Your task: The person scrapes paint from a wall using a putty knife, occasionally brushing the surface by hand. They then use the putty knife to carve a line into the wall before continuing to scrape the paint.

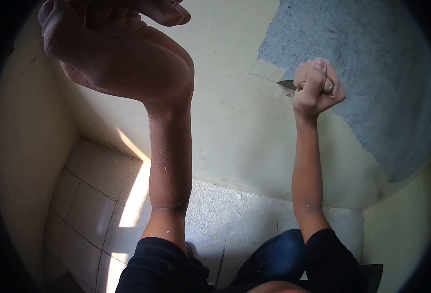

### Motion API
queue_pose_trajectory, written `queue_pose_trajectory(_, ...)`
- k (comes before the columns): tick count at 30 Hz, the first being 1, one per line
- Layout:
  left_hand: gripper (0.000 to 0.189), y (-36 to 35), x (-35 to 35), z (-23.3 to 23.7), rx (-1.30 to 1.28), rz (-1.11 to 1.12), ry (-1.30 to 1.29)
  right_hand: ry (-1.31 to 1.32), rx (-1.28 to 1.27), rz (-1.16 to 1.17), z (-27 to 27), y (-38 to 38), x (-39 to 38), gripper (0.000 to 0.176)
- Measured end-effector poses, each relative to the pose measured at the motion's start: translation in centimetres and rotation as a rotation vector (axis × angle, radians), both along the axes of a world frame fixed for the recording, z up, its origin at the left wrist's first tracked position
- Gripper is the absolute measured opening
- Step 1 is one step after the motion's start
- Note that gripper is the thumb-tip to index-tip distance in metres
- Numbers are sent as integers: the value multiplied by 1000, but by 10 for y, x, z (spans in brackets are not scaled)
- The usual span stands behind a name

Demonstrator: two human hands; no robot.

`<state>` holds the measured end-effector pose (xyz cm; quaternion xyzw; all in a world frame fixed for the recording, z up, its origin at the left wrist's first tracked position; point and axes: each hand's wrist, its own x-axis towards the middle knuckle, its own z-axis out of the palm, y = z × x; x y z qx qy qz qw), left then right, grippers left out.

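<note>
My right hand (318, 88) is wrapped round the handle of a knife-like scraper, whose dark blade (287, 84) points left against the pale painted wall (235, 122). A thin scratch line runs left from the tip, with small flakes just below the blade. Right behind this hand lies a rough grey-blue bare patch (367, 83) of the wall. My left hand (117, 53) is raised close to the camera at the upper left, fingers partly curled and cut off by the top edge. Nothing is visible in it. Pale specks dot the left forearm.
Below the wall is a tiled floor (88, 210) with sunlit strips and pale dust along the wall's base. Side walls stand at the left and right. My knee in blue trousers (279, 254) shows at the bottom, beside a dark object (374, 273) at the lower right.
</note>
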<state>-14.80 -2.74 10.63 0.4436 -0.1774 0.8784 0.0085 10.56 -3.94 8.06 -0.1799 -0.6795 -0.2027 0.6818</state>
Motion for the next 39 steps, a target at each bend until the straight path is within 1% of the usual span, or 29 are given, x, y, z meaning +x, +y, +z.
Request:
queue_pose_trajectory(3, 61, -3, -6, -2, -10, -141, -35, 57, -6, 292, 16, -20, 8, 40)
queue_pose_trajectory(5, 61, -4, -8, -3, -18, -89, -37, 94, -46, 466, 28, -42, 17, 40)
queue_pose_trajectory(8, 61, 0, -10, -3, -26, -45, -9, -37, 111, 156, 10, 4, 12, 41)
queue_pose_trajectory(9, 61, 0, -11, -1, -20, -31, 2, -42, -53, 41, 2, 4, 6, 40)
queue_pose_trajectory(10, 61, 0, -11, -2, -12, -86, -10, -67, -52, 133, 8, 4, 7, 40)
queue_pose_trajectory(12, 61, -2, -14, -4, -1, -185, -21, -8, 100, 295, 26, -16, 0, 40)
queue_pose_trajectory(13, 61, -1, -14, -4, -5, -153, -24, -16, 46, 438, 39, -34, 6, 40)
queue_pose_trajectory(14, 60, -2, -13, -3, -7, -123, -28, -10, -36, 530, 47, -47, 15, 39)
queue_pose_trajectory(16, 60, -4, -6, -4, -64, -61, -59, 2, 136, 264, 36, -12, 3, 41)
queue_pose_trajectory(17, 60, -4, -3, -2, -105, -20, -89, 25, 17, 116, 16, 8, 6, 42)
queue_pose_trajectory(18, 60, -4, -1, -1, -140, 25, -120, -44, -31, 126, 18, 5, 7, 42)
queue_pose_trajectory(20, 60, -3, -8, 0, -112, -33, -100, -33, -12, 181, 22, 5, 3, 43)
queue_pose_trajectory(21, 59, -2, -12, -3, -109, -63, -83, -56, -5, 250, 29, -11, 1, 43)
queue_pose_trajectory(22, 58, 1, -18, -2, -82, -29, -54, -88, 19, 327, 41, -22, 6, 44)
queue_pose_trajectory(23, 57, 4, -26, -4, -63, 3, -25, 17, -88, 581, 36, -18, 33, 43)
queue_pose_trajectory(26, 54, 8, -37, -11, -132, 79, 23, 34, -47, 105, 6, 30, 6, 42)
queue_pose_trajectory(27, 54, 8, -34, -8, -127, 73, 18, 77, -178, 121, -2, 41, 11, 41)
queue_pose_trajectory(30, 56, 0, -23, -6, -73, 16, -24, 19, 43, 234, 17, -15, 3, 43)
queue_pose_trajectory(31, 57, -1, -21, -8, -58, -10, -24, 41, -54, 430, 24, -31, 9, 44)
queue_pose_trajectory(32, 58, -1, -19, -9, -48, -47, 10, 45, -13, 425, 27, -28, 8, 43)
queue_pose_trajectory(33, 60, 1, -16, -10, -39, -96, 42, 45, 15, 275, 22, -4, 8, 43)
queue_pose_trajectory(34, 60, 4, -11, -11, -34, -88, 41, 36, 57, 121, 19, 12, 1, 43)
queue_pose_trajectory(35, 61, 8, -7, -12, -24, -77, 35, 25, 9, 162, 25, 10, 3, 43)
queue_pose_trajectory(38, 61, 15, -5, -16, -17, -70, 29, -91, 69, 299, 44, -7, 14, 43)
queue_pose_trajectory(39, 61, 16, -7, -16, -18, -69, 27, -78, 4, 404, 46, -24, 12, 42)
